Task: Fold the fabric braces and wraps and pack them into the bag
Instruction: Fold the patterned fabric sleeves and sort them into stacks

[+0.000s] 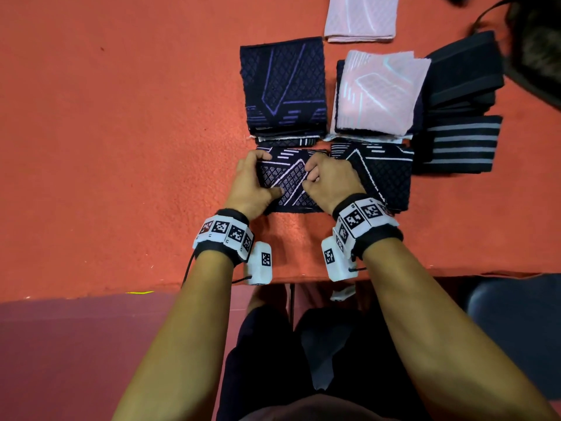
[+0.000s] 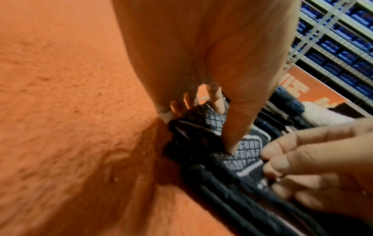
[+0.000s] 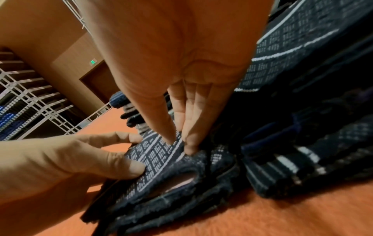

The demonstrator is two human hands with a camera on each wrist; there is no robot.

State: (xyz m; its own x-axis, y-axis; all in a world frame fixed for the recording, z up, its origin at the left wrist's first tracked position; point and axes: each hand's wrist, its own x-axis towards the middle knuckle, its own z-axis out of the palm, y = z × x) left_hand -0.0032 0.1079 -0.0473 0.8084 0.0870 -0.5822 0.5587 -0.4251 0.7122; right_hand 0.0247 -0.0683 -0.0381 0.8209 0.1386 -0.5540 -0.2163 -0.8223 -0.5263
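Both hands (image 1: 252, 183) (image 1: 331, 180) grip a folded brace (image 1: 288, 180), hiding its sides.

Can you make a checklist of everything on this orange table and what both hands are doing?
Surface: orange fuzzy table cover, front edge near the person.
Job's things: dark patterned brace under both hands; purple-lined stack behind it; pink stack to the right; another pink piece farther back; striped wraps at far right; dark bag in the top right corner, partly out of view.
Clutter: nothing seen.
Grips: left hand grips the brace's left edge, thumb on top; right hand pinches its right edge.
Cables: thin black cords hang from the wrist bands.
Surroundings: white shelving racks with blue items; brown door.
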